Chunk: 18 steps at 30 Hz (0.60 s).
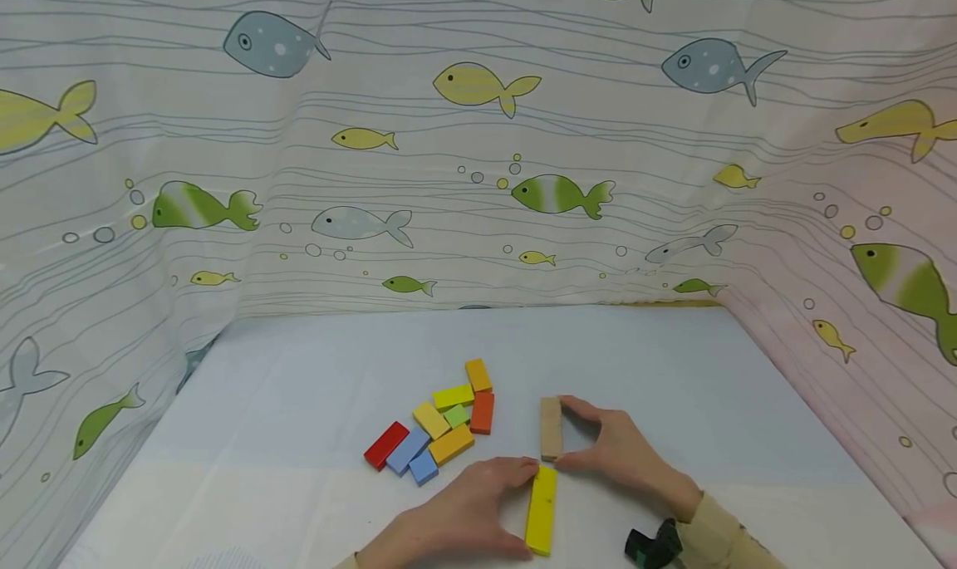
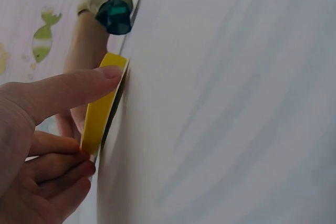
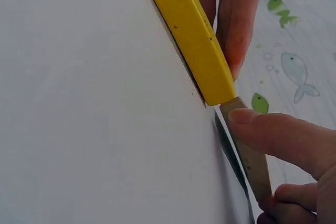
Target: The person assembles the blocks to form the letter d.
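One fish-print fabric (image 1: 419,166) is filling the upper half and both side edges of the head frame, showing two blue spotted fish and three green-and-white striped ones. One white table (image 1: 299,370) is spreading across the lower half.

Two hands are working at lower centre. Left hand (image 1: 463,507), bottom centre, is pinching one long yellow block (image 1: 542,511) by its two ends, thumb on the near end, fingers on the far end. Right hand (image 1: 624,446), lower right of centre, is pinching one plain wooden block (image 1: 551,428) the same way, thumb near, fingers far. Two beige sleeves (image 1: 725,536) are showing at the bottom edge, the left one barely. One black device (image 1: 654,544) is sitting beside the right cuff.

Yellow block is lying at bottom centre, right of the left hand; wooden block is lying just above it in the frame, nearly end to end. Cannot tell if the ends are touching.

Nine more blocks are lying bunched left of the wooden one, around the lower centre: three orange-yellow blocks (image 1: 452,445), two blue blocks (image 1: 408,451), one red block (image 1: 386,446), one orange-red block (image 1: 482,413), one bright yellow block (image 1: 453,397), one light-green block (image 1: 456,416) showing least.
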Motion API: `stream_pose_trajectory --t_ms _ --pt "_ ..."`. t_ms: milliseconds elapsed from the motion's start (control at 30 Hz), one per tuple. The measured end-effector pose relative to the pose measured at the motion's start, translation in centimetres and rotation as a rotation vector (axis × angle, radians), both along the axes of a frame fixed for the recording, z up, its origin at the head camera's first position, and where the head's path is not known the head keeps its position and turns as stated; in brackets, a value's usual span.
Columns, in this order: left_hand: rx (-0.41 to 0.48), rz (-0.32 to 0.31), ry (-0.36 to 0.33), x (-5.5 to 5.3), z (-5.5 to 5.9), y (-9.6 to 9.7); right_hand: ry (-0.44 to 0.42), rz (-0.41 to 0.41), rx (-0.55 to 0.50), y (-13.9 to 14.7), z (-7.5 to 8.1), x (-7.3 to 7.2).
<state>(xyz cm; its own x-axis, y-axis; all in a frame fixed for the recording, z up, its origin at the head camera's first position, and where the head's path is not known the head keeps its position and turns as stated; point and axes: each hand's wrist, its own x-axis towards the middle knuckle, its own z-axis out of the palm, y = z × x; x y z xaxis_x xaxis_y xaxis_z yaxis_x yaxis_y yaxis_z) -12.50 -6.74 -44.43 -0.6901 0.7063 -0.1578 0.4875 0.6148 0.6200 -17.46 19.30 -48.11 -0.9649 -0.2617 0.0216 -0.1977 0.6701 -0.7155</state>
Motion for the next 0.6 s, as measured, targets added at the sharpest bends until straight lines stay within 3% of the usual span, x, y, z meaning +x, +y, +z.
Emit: stream_pose_trajectory --t_ms 233,600 --pt "-0.036 0.035 -0.025 0.3 0.1 1.3 -0.004 0.009 0.005 0.7 0.3 -0.1" --pt "0.014 0.077 -0.016 0.2 0.1 3.2 -0.027 0.008 0.011 1.8 0.4 -0.4"
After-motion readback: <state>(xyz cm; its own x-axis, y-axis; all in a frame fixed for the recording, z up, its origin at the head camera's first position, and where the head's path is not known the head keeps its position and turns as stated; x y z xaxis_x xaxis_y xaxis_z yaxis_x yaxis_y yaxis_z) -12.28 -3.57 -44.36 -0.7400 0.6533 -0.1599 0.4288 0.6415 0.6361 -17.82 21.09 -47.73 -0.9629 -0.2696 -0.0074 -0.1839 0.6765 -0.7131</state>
